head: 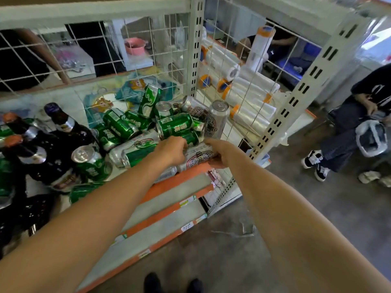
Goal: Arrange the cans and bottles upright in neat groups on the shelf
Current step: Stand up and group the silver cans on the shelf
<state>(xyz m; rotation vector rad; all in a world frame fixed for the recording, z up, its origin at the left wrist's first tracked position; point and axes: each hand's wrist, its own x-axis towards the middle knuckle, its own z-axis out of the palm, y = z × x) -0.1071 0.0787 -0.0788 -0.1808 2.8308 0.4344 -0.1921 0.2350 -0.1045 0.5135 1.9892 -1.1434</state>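
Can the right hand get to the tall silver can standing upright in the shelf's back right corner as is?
Probably yes. The right hand grips a lying white-and-red can just in front of the tall silver can, whose top stands clear; it would need to let go first.

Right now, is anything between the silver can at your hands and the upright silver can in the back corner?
Yes. A heap of toppled green cans lies right behind the lying silver can, between it and the upright silver can in the corner. Nothing separates the left hand or right hand from the lying can.
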